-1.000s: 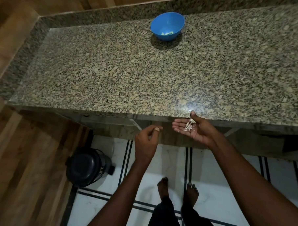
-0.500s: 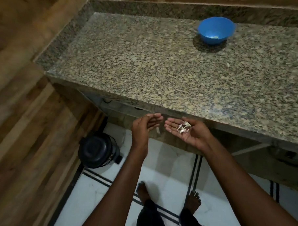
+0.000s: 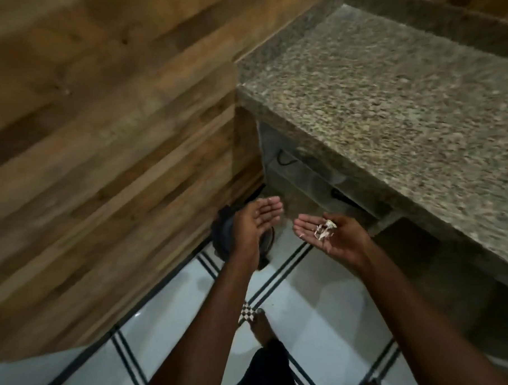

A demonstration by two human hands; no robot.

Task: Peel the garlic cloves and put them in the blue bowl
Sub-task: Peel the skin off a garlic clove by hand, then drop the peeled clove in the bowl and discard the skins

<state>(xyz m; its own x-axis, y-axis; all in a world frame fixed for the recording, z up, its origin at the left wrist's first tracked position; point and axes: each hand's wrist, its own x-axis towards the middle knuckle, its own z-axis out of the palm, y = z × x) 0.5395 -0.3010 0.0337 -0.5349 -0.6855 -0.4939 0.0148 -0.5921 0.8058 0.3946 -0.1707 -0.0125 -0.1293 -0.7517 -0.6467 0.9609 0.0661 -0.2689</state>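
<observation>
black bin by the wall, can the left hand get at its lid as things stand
Probably yes: the left hand hangs open and empty right over the bin, with nothing between them. The right hand cups the peels.

Speckled tan-and-black granite countertop [image 3: 396, 96] at right; brown wood-plank wall [image 3: 105, 113] at left; glossy white tiled floor [image 3: 314, 326], black-striped, near.

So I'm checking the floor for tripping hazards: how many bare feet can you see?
1 clearly: a bare foot on the white tiles between the forearms. A second may sit at the bottom edge, too cut off to tell.
</observation>
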